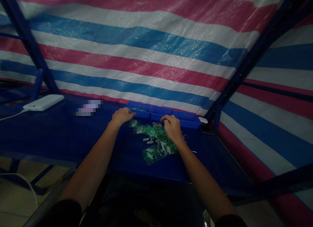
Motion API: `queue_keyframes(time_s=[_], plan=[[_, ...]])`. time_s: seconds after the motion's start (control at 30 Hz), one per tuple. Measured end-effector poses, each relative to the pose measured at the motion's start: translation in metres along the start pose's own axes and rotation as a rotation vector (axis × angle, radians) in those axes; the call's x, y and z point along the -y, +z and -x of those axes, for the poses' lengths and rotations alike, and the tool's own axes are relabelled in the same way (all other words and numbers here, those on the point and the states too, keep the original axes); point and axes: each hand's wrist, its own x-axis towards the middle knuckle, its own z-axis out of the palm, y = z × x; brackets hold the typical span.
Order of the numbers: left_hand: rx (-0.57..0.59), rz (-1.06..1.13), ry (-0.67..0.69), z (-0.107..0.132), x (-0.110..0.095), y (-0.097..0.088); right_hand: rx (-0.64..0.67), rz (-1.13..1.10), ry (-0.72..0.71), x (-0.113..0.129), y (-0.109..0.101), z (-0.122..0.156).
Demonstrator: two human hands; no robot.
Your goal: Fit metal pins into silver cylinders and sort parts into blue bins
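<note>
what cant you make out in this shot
All in the head view:
- Left hand: curled fingers hide whether it holds anything.
- Right hand: its back covers the grip over the green bags.
- Blue trays: contents hidden by front walls and the low angle.
- Small metal pieces: too small and dim to identify.
- Patch on the table: blurred out.

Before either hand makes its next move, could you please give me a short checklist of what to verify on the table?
1. Left hand at the rim of the left blue bin: ok.
2. Right hand over the green bags: ok.
3. Anything pinched in either hand: cannot tell.
4. Loose metal parts kept on the table: ok.
5. Bin contents: cannot tell.
</note>
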Motion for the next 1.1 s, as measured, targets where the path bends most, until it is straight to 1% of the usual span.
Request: queue_keyframes(time_s=[0.03, 0.1, 0.13, 0.2, 0.3, 0.37, 0.43, 0.5, 0.57, 0.6, 0.63, 0.7, 0.77, 0.8, 0.83, 0.9, 0.97, 1.03, 1.1], plan=[[0.051, -0.03, -0.007, -0.002, 0.007, 0.0, -0.002, -0.004, 0.005, 0.0, 0.0, 0.0], [0.15, -0.044, 0.044, -0.005, 0.016, 0.003, 0.002, -0.014, -0.001, -0.001, 0.0, 0.0], [0.179, -0.045, 0.077, -0.005, 0.017, 0.005, 0.01, -0.019, -0.011, -0.002, 0.001, 0.0], [0.204, -0.048, 0.112, -0.006, 0.018, 0.011, 0.035, -0.026, -0.034, -0.002, 0.002, 0.0], [0.215, 0.01, 0.097, -0.007, 0.015, 0.016, 0.066, -0.015, -0.031, -0.001, 0.004, 0.001], [0.158, 0.1, 0.09, -0.006, 0.012, 0.017, 0.075, 0.004, -0.011, 0.001, 0.004, 0.002], [0.036, 0.199, 0.132, -0.002, 0.003, 0.015, 0.05, 0.027, 0.007, 0.005, 0.003, 0.003], [-0.085, 0.296, 0.259, 0.006, -0.011, 0.013, 0.0, 0.035, 0.008, 0.009, 0.002, 0.003], [-0.163, 0.389, 0.457, 0.018, -0.029, 0.012, -0.022, -0.037, 0.019, 0.011, 0.002, 0.001], [-0.188, 0.426, 0.551, 0.025, -0.037, 0.012, -0.001, -0.122, 0.054, 0.011, 0.003, 0.001], [-0.202, 0.454, 0.632, 0.031, -0.045, 0.013, 0.039, -0.241, 0.121, 0.01, 0.005, 0.0], [-0.19, 0.476, 0.762, 0.043, -0.057, 0.015, 0.145, -0.526, 0.329, 0.006, 0.009, -0.002], [-0.16, 0.46, 0.855, 0.05, -0.064, 0.018, 0.225, -0.752, 0.538, 0.002, 0.013, -0.003], [-0.15, 0.442, 0.885, 0.052, -0.065, 0.02, 0.233, -0.81, 0.605, 0.0, 0.014, -0.003], [-0.145, 0.421, 0.899, 0.053, -0.065, 0.021, 0.222, -0.829, 0.636, -0.001, 0.015, -0.003], [-0.141, 0.382, 0.88, 0.053, -0.064, 0.024, 0.164, -0.785, 0.604, -0.001, 0.016, -0.003], [-0.14, 0.367, 0.814, 0.051, -0.062, 0.026, 0.071, -0.672, 0.488, -0.001, 0.015, -0.003], [-0.127, 0.379, 0.739, 0.05, -0.062, 0.025, -0.04, -0.503, 0.352, 0.0, 0.013, -0.003], [-0.069, 0.439, 0.669, 0.05, -0.063, 0.023, -0.145, -0.331, 0.243, 0.001, 0.01, -0.003]])
